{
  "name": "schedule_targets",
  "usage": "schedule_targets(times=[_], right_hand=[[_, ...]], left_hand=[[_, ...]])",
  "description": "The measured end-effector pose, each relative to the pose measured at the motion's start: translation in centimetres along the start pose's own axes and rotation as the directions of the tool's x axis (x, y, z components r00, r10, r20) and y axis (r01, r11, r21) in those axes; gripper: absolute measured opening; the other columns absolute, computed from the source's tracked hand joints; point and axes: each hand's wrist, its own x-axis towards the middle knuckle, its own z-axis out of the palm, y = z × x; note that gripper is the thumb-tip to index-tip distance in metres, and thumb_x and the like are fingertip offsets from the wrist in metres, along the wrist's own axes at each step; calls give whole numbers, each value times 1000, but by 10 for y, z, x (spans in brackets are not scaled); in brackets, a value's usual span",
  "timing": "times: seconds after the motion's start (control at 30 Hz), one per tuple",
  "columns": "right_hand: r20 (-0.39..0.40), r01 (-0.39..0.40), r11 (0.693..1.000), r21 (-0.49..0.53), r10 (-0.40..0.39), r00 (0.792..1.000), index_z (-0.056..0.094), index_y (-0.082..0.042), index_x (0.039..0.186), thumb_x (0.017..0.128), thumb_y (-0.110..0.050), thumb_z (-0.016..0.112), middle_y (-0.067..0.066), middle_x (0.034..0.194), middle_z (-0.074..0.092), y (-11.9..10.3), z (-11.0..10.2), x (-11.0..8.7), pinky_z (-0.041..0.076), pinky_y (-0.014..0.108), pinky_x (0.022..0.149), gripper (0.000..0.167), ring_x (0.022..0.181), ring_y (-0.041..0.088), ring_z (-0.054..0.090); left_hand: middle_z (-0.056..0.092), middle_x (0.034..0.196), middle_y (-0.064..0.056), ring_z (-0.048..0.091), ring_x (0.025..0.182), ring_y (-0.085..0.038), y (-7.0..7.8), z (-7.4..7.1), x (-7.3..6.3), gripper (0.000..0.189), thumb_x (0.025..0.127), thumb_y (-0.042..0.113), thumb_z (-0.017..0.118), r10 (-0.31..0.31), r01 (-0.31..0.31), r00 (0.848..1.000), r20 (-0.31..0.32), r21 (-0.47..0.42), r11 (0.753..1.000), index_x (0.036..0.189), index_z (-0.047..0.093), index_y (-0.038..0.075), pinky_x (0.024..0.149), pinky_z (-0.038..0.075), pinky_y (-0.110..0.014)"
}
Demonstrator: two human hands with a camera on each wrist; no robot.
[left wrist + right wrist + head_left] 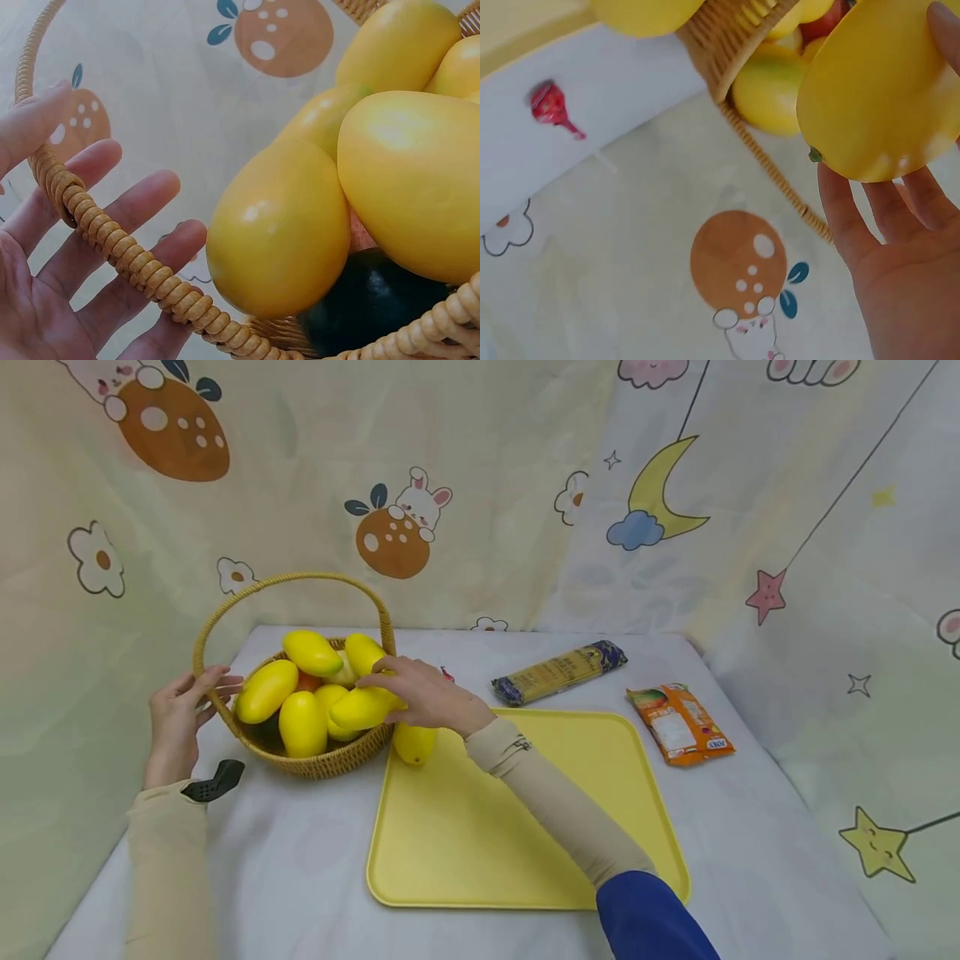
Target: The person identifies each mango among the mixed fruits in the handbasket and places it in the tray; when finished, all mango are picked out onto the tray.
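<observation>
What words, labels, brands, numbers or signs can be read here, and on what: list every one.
No text can be read with certainty.
Orange packet: corner logo and print, too small to read.
Gold-and-blue packet: print too small and blurred.
Red-wrapped lollipop: wrapper markings too blurred.
Right sleeve: small dark mark, unclear whether lettering.
Basket: no lettering visible.

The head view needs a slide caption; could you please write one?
Right hand holding a yellow fruit at a wicker basket, left hand by the handle, yellow tray alongside.
</observation>
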Motion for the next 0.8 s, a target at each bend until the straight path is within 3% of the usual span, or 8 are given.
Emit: schedule_targets(times=[0.23,0.37,0.57,0.8], right_hand=[[-69,-87,996,-23,85,994,51,-21,136,86,-30,73,6,132,50,22,-3,-24,46,33,89,55,110,20,52],[-93,-180,984,-12,178,980,52,-20,136,86,-30,73,8,128,51,32,2,-37,48,33,83,55,102,22,55],[-122,-353,936,-6,350,929,53,-18,135,85,-39,72,10,121,55,40,13,-53,52,34,70,57,92,23,59],[-138,-473,881,-18,466,874,58,-13,129,83,-46,71,10,103,62,42,26,-58,48,31,61,58,71,20,57]], left_hand=[[74,88,11,67,88,-5,-1,0,2,43,85,41,70,-3,3,1000,-9,-2,1000,117,66,12,75,45,-15],[74,88,11,67,88,-6,-1,-1,2,42,85,41,69,3,-3,1000,-11,5,1000,116,67,12,75,46,-15],[74,91,11,67,90,-5,0,-1,1,44,85,42,69,-11,11,1000,2,9,1000,117,66,13,76,45,-15],[74,90,10,67,90,-5,-1,-1,1,50,84,41,70,-2,2,1000,-7,-21,1000,122,63,8,78,43,-18]])
